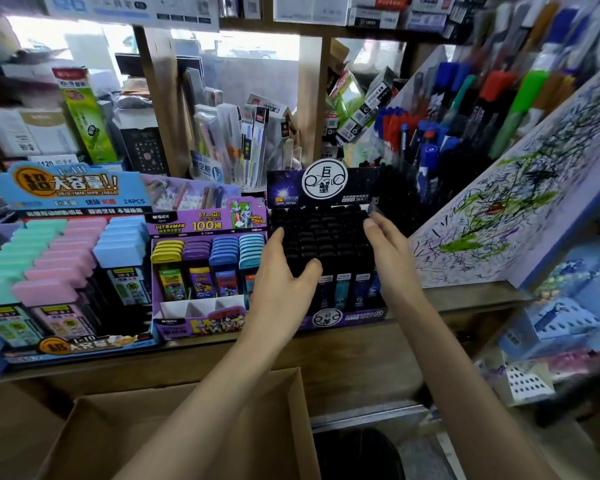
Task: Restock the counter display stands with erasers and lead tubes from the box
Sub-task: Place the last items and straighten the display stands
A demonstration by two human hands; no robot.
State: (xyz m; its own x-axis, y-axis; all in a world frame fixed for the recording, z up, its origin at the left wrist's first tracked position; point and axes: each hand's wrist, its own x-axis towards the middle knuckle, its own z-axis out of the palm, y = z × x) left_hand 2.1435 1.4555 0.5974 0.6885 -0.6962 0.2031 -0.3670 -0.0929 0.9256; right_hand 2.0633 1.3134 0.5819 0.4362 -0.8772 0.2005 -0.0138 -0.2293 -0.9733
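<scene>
Three display stands sit side by side on the wooden counter [326,344]. The right one is a dark purple stand [329,318] packed with black-capped lead tubes [323,233]. My left hand [284,271] rests on its left side, thumb lying across the tube caps, fingers straight. Over the stand's right side my right hand [388,247] lies with fingers extended on the caps. The middle purple stand [201,320] holds yellow, purple and blue tubes. At the left, a blue stand [66,192] carries tubes with green, pink and blue caps. An open cardboard box [84,441] stands below the counter.
A scribbled test pad [506,216] leans at the right. Behind the stands are pen cups with markers [426,140] and packaged pens [229,143]. Wooden shelf posts [160,109] rise at the back. Blue pegboard racks [561,317] stand at the far right.
</scene>
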